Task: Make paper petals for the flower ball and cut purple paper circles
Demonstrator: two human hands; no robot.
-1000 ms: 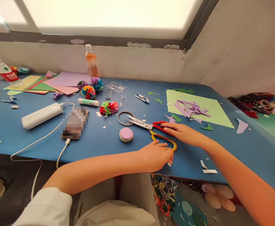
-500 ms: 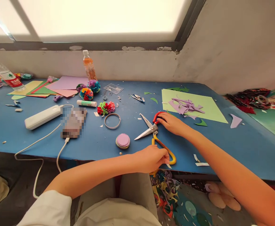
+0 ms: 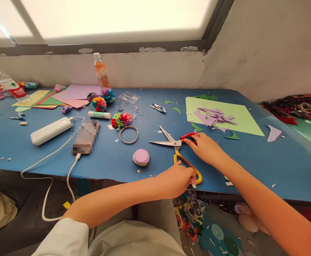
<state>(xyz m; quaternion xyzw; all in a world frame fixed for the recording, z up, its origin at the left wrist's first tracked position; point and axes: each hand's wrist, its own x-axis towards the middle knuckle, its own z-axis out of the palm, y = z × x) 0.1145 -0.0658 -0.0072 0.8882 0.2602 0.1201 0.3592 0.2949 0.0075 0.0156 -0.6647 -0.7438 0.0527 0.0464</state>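
A large pair of scissors (image 3: 175,143) lies over the blue table with its blades apart, pointing left. My left hand (image 3: 177,179) is closed around the yellow handle near the table's front edge. On the red handle, my right hand (image 3: 205,147) is closed, thumb on the near side and fingers partly hidden from view. Left of my left hand sits a small stack of round paper discs (image 3: 141,157), pale purple on top. A thin ring (image 3: 129,134) lies farther back, beside red and green ruffled paper flowers (image 3: 121,120).
Pale green paper (image 3: 224,113) with purple scraps (image 3: 215,115) lies at the back right. A phone (image 3: 85,137), white power bank (image 3: 51,131) and cable are at left. Behind are a glue stick (image 3: 99,115), drink bottle (image 3: 101,73), coloured sheets (image 3: 74,93) and craft tools (image 3: 158,108).
My right hand has moved slightly right and toward me with the red handle, and the gap between the blades has narrowed. My left hand stays on the yellow handle. The view has shifted slightly.
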